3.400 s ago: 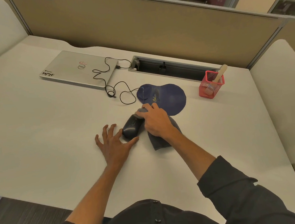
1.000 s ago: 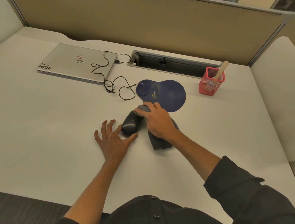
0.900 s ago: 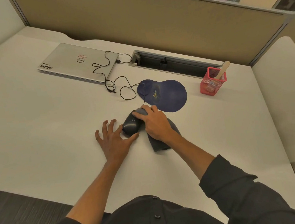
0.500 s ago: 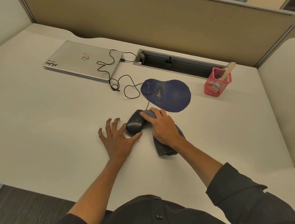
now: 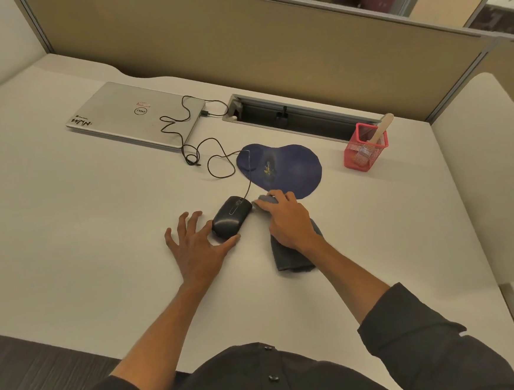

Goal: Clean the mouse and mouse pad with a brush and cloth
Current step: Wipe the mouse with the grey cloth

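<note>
At mid-desk (image 5: 66,210), just near of the mouse pad (image 5: 290,167): black mouse (image 5: 231,217), long axis running near-left to far-right, cable end pointing far-right twd the pad. Cable (image 5: 212,155) loops far-left over to the laptop (image 5: 126,116). Left hand (image 5: 196,245) flat on desk, fingers spread & straight, thumb tip against the mouse's near end, gripping nothing. Right hand (image 5: 285,220) lies on the grey cloth (image 5: 291,256), fingers bent over its far end, pressing it down right beside the mouse's right side; whether cloth touches mouse, can't tell. Cloth long axis roughly near-far, trailing nearward under the wrist. Pad dark blue, rounded, small yellow mark at centre, unreadable. Laptop shut, silver, "DELL" logo on lid, sticker at left corner reading approx "MJM", small red-striped sticker too small to read. At far right: red mesh cup (image 5: 364,151), wooden brush handle (image 5: 382,128) leaning out to the far right.
</note>
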Available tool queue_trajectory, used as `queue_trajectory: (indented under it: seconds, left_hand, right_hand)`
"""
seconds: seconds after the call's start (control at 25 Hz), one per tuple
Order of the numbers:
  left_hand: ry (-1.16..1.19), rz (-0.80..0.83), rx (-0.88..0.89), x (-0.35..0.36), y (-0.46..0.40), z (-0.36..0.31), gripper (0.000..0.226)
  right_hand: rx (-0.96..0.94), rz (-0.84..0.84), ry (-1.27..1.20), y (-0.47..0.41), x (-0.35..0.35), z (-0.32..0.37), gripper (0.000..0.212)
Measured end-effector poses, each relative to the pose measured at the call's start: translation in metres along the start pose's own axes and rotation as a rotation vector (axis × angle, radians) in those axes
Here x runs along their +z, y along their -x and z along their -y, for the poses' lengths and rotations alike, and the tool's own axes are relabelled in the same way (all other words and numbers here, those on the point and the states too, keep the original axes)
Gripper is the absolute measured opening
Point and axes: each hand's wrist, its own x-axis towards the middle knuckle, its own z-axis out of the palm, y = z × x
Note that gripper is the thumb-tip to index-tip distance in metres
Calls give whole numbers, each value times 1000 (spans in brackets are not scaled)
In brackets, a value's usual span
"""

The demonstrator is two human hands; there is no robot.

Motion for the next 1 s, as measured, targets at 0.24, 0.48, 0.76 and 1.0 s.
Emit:
queue_trajectory:
  seconds: [0.24, 0.48, 0.76, 1.0]
  left_hand:
    - [-13, 13, 1, 0, 0, 0, 70]
    - [-18, 3, 8, 2, 0, 0, 74]
    - [-30, -2, 21, 3, -1, 2, 72]
    - [-35, -11, 25, 3, -1, 1, 71]
  right_hand:
    - [57, 53, -71, -14, -4, 27, 46]
    - [-57, 96, 45, -18, -9, 27, 45]
    - [-123, 95, 78, -17, -7, 24, 49]
    - [-131, 114, 74, -14, -8, 26, 50]
